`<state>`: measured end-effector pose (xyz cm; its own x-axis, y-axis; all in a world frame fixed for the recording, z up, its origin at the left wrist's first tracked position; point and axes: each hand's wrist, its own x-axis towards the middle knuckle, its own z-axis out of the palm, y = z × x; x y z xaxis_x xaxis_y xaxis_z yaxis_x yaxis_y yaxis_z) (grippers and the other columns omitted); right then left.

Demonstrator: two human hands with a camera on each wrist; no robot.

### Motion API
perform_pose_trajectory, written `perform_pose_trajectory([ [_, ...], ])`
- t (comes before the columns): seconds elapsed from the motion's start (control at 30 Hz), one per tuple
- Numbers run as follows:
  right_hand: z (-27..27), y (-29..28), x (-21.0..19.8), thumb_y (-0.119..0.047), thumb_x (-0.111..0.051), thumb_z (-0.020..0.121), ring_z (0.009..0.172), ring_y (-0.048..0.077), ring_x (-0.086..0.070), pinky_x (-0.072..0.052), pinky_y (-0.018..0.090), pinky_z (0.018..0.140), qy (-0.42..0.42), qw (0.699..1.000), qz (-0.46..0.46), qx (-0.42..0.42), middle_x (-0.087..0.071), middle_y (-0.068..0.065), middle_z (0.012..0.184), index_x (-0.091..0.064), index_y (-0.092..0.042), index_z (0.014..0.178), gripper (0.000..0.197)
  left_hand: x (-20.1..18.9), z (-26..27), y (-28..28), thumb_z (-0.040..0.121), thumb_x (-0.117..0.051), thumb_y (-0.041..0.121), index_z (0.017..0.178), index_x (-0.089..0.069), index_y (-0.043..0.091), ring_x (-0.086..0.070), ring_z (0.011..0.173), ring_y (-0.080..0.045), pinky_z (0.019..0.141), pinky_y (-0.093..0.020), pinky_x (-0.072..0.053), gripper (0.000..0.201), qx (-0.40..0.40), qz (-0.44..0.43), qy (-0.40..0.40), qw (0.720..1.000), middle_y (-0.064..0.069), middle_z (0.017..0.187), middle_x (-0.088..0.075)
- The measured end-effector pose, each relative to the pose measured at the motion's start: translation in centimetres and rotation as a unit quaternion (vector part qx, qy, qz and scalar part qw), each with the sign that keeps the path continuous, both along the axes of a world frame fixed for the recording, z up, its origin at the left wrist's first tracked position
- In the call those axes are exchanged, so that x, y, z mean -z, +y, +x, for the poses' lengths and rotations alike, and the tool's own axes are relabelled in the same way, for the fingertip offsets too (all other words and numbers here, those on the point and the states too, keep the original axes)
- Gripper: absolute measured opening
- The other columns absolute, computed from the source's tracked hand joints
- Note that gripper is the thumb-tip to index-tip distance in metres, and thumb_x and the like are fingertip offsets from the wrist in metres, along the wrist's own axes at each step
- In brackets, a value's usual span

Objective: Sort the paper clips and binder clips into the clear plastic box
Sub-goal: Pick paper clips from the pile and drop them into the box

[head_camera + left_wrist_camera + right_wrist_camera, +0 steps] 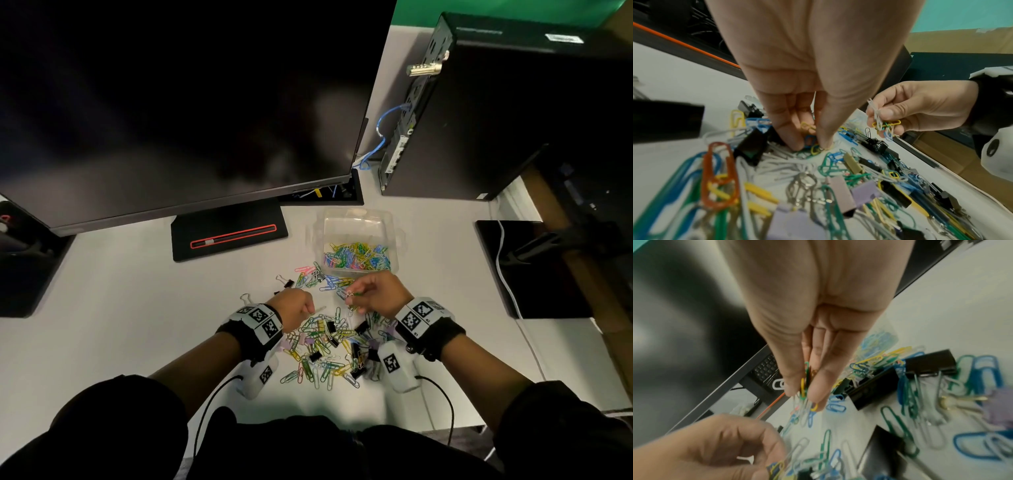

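A heap of coloured paper clips and black, lilac and olive binder clips (329, 346) lies on the white desk between my wrists. The clear plastic box (359, 240) stands just beyond, with several paper clips in its near compartment. My right hand (356, 298) hovers above the heap and pinches a small bunch of paper clips (882, 125), white, yellow, green and blue (805, 391). My left hand (306, 308) reaches down into the heap, thumb and fingertips (795, 142) pinching yellow and blue paper clips (812, 142) against the desk.
A large dark monitor (171, 102) on its black stand (229, 233) fills the back left. A black computer tower (496, 109) with a blue cable stands at the back right. A black pad (513, 267) lies to the right.
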<state>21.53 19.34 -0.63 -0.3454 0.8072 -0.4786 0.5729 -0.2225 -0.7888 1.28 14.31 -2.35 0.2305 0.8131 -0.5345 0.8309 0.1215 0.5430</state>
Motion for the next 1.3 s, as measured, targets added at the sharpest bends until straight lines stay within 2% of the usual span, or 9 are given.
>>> perform_pose_trajectory([
  [0.13, 0.3, 1.3, -0.8, -0.004, -0.072, 0.074, 0.061, 0.013, -0.066, -0.057, 0.02, 0.056, 0.057, 0.996, 0.006, 0.064, -0.066, 0.019, 0.084, -0.068, -0.004, 0.09, 0.017, -0.4, 0.0, 0.4, 0.091, -0.05, 0.006, 0.111, -0.063, 0.003, -0.061, 0.101, -0.023, 0.081, -0.019, -0.039, 0.024, -0.037, 0.008, -0.048, 0.998, -0.014, 0.113, -0.065],
  [0.33, 0.7, 4.8, -0.9, -0.003, -0.067, 0.079, 0.062, 0.023, -0.062, -0.057, 0.024, 0.057, 0.123, 0.97, 0.004, 0.208, -0.064, 0.008, 0.074, -0.066, -0.007, 0.08, 0.004, -2.1, 0.9, 2.7, 0.09, -0.049, -0.005, 0.104, -0.059, -0.01, -0.048, 0.06, -0.008, 0.049, -0.004, -0.044, 0.018, -0.149, -0.01, -0.221, 0.964, -0.001, 0.071, -0.052],
  [0.43, 0.9, 5.9, 0.2, -0.003, -0.064, 0.082, 0.064, 0.021, -0.061, -0.056, 0.021, 0.058, 0.105, 0.966, 0.015, 0.236, -0.063, 0.006, 0.073, -0.066, 0.002, 0.092, 0.011, -2.9, 1.3, 4.4, 0.09, -0.049, -0.005, 0.087, -0.058, 0.003, -0.049, 0.061, -0.01, 0.048, -0.005, -0.045, 0.013, -0.178, -0.024, -0.254, 0.95, -0.003, 0.07, -0.05],
  [0.57, 1.5, 6.5, 1.0, -0.002, -0.056, 0.088, 0.076, 0.021, -0.062, -0.056, 0.016, 0.058, 0.081, 0.973, 0.014, 0.214, -0.065, 0.011, 0.085, -0.066, -0.014, 0.076, 0.02, -2.6, 1.5, 6.5, 0.089, -0.047, -0.008, 0.074, -0.054, 0.014, -0.055, 0.07, -0.017, 0.048, -0.01, -0.045, 0.027, -0.219, -0.033, -0.286, 0.932, -0.004, 0.072, -0.059],
  [0.67, 1.9, 6.8, 1.0, 0.005, -0.045, 0.091, 0.087, 0.021, -0.059, -0.053, 0.013, 0.06, 0.083, 0.977, -0.002, 0.196, -0.062, 0.013, 0.1, -0.064, 0.002, 0.102, 0.023, -2.2, 1.8, 7.7, 0.09, -0.044, -0.008, 0.078, -0.054, 0.012, -0.055, 0.071, -0.021, 0.058, -0.022, -0.051, 0.025, -0.24, -0.036, -0.321, 0.916, -0.008, 0.076, -0.064],
  [0.87, 3.0, 7.4, 0.9, 0.008, -0.042, 0.089, 0.078, 0.026, -0.059, -0.051, 0.03, 0.074, 0.083, 0.974, -0.006, 0.209, -0.064, 0.005, 0.08, -0.064, 0.005, 0.098, 0.023, -2.3, 3.1, 9.8, 0.091, -0.036, -0.015, 0.08, -0.059, 0.005, -0.052, 0.071, -0.024, 0.062, -0.025, -0.051, 0.033, -0.229, -0.058, -0.358, 0.903, -0.01, 0.073, -0.047],
  [1.03, 2.5, 6.3, -0.6, 0.0, -0.045, 0.088, 0.081, 0.023, -0.062, -0.05, 0.026, 0.073, -0.061, 0.987, 0.117, 0.087, -0.068, 0.005, 0.09, -0.071, -0.013, 0.09, 0.029, -2.2, 4.4, 10.3, 0.093, -0.043, -0.001, 0.115, -0.063, 0.001, -0.055, 0.118, -0.029, 0.106, -0.038, -0.042, 0.03, -0.149, 0.055, -0.147, 0.976, -0.017, 0.125, -0.061],
  [1.2, 0.7, 4.9, -0.5, 0.001, -0.042, 0.089, 0.108, 0.028, -0.057, -0.041, 0.031, 0.1, -0.16, 0.95, 0.174, -0.202, -0.063, 0.012, 0.119, -0.066, -0.007, 0.109, 0.032, -2.5, 4.4, 9.7, 0.093, -0.036, -0.003, 0.125, -0.057, 0.008, -0.052, 0.124, -0.025, 0.106, -0.031, -0.039, 0.04, -0.063, 0.053, -0.073, 0.994, -0.012, 0.134, -0.056],
  [1.3, 0.1, 5.1, 0.5, -0.015, -0.042, 0.093, 0.12, 0.031, -0.049, -0.034, 0.043, 0.107, -0.171, 0.934, 0.199, -0.243, -0.054, 0.017, 0.13, -0.057, -0.01, 0.122, 0.033, -3.1, 3.9, 9.7, 0.088, -0.034, -0.012, 0.122, -0.059, 0.005, -0.054, 0.123, -0.024, 0.103, -0.022, -0.038, 0.045, -0.078, 0.101, -0.107, 0.986, -0.014, 0.128, -0.06],
])
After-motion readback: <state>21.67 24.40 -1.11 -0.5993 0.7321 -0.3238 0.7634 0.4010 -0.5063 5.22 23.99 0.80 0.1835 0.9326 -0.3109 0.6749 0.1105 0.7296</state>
